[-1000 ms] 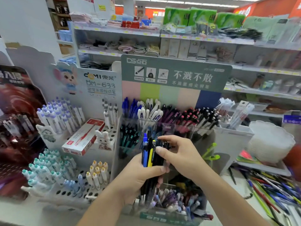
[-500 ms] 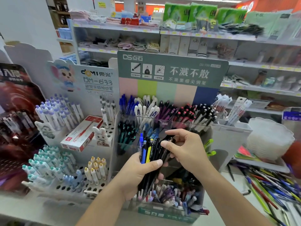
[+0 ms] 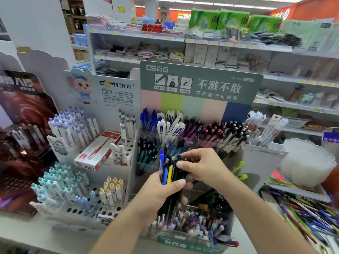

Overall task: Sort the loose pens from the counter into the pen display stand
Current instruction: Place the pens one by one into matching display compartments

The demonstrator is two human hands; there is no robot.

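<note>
where the left hand [image 3: 157,195] grips the pens [image 3: 169,173], their barrels hide.

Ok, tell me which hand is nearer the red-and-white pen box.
Left. The left hand, gripping the pen bundle, is just right of the box; the right hand is farther right.

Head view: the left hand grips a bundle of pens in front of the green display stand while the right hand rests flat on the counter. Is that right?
Not quite. In the head view the right hand is not on the counter; it is raised at the top of the bundle of pens, its fingers pinching one of the dark pens. The rest holds: the left hand grips the bundle in front of the green display stand.
</note>
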